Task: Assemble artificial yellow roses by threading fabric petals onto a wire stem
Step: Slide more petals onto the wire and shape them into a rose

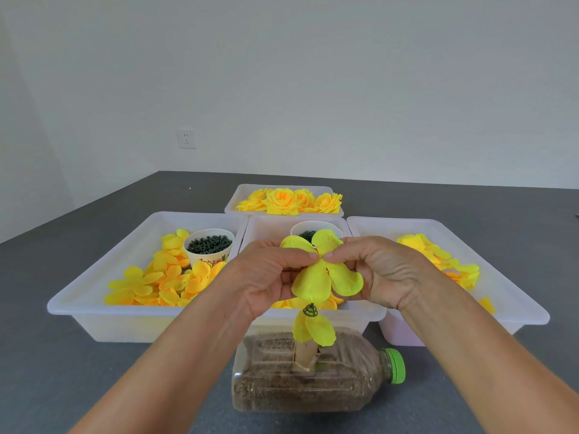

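A yellow fabric petal piece (316, 281) with several lobes is held in front of me. My left hand (269, 277) pinches it near its middle from the left, and my right hand (379, 270) pinches it from the right. Just below, a green calyx cap (310, 310) tops a stem that carries more yellow petals (313, 330). That stem stands in a paper tube (304, 355) stuck into a sand-filled plastic bottle (313, 386) lying on its side. The wire itself is hidden by the petals.
Several white trays stand behind the bottle: the left tray (94, 296) holds loose petals and a cup of green parts (209, 245), the right tray (517, 296) holds petals, the far tray (238, 198) holds finished roses (288, 200). A second cup (308, 230) sits in the middle tray.
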The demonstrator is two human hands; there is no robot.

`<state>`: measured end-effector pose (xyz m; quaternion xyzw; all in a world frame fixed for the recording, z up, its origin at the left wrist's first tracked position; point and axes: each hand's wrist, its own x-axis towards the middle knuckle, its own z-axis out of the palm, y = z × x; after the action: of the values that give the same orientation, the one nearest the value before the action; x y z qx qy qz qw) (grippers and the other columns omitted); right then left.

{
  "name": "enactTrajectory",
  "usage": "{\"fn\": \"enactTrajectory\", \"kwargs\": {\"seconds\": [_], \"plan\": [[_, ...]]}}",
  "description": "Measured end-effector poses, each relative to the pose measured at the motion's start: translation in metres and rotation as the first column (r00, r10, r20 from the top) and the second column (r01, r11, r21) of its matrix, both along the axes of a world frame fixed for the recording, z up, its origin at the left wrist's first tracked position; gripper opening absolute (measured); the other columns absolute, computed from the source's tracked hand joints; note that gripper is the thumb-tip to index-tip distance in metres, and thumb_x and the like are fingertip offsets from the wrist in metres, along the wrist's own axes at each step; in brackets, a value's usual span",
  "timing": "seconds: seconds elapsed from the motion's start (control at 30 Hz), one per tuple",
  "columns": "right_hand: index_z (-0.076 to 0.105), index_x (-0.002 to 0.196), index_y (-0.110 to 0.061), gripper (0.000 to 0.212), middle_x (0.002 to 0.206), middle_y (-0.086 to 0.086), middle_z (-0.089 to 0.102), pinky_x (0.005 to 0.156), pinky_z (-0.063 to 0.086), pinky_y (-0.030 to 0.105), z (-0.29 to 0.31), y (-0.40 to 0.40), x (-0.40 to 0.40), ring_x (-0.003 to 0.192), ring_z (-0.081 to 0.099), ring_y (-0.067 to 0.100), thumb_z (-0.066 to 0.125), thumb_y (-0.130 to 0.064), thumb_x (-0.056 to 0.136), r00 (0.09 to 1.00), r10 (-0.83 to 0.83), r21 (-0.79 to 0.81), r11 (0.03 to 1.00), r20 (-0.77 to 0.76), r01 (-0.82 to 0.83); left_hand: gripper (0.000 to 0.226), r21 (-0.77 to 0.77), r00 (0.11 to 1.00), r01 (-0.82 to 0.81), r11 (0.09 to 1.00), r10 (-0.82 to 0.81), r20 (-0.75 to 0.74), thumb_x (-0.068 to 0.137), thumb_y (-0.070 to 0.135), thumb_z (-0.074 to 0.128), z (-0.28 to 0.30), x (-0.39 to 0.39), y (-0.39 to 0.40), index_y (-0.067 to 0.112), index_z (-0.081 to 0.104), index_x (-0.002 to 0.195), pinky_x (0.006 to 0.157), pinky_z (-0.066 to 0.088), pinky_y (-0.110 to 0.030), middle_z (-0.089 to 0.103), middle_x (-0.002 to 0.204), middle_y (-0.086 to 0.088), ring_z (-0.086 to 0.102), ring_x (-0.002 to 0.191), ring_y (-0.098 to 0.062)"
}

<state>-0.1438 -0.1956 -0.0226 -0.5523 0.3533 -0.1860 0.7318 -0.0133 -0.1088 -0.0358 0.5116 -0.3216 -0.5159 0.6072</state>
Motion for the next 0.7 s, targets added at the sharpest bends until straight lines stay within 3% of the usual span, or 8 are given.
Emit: {"fn": "enactTrajectory", "kwargs": {"seconds": [0.13, 0.37, 0.7], "plan": [[0.063, 0.084, -0.009, 0.016, 0.068, 0.007, 0.068, 0.053, 0.049, 0.028, -0.007, 0.000, 0.000, 0.053, 0.065, 0.018, 0.054, 0.003, 0.083, 1.000, 0.019, 0.107, 0.994, 0.023, -0.021, 0.009, 0.019, 1.000, -0.011, 1.000, 0.011, 0.002, 0.082, -0.005, 0.060, -0.004, 0.000, -0.001, 0.001, 0.065, 0.086, 0.047, 0.055, -0.027, 0.069, 0.066, -0.009, 0.065, 0.051, -0.017], [0.063, 0.085, -0.013, 0.016, 0.066, 0.004, 0.068, 0.048, 0.052, 0.025, -0.013, 0.000, 0.001, 0.052, 0.065, 0.015, 0.056, 0.001, 0.083, 1.000, 0.020, 0.087, 0.996, 0.014, -0.022, 0.010, 0.055, 1.000, -0.004, 0.998, 0.003, 0.019, 0.082, -0.005, 0.060, -0.005, 0.001, 0.001, 0.003, 0.066, 0.083, 0.050, 0.057, -0.029, 0.069, 0.066, -0.009, 0.065, 0.052, -0.017], [0.064, 0.100, -0.010, 0.021, 0.089, 0.010, 0.067, 0.070, 0.054, 0.037, -0.012, 0.000, -0.004, 0.074, 0.064, 0.022, 0.059, 0.001, 0.083, 1.000, 0.012, 0.036, 0.999, 0.020, -0.013, 0.004, 0.069, 0.998, -0.007, 0.998, 0.002, 0.063, 0.083, 0.007, 0.062, -0.004, 0.003, 0.001, 0.006, 0.066, 0.084, 0.052, 0.057, -0.030, 0.070, 0.069, -0.008, 0.066, 0.053, -0.018]]}}
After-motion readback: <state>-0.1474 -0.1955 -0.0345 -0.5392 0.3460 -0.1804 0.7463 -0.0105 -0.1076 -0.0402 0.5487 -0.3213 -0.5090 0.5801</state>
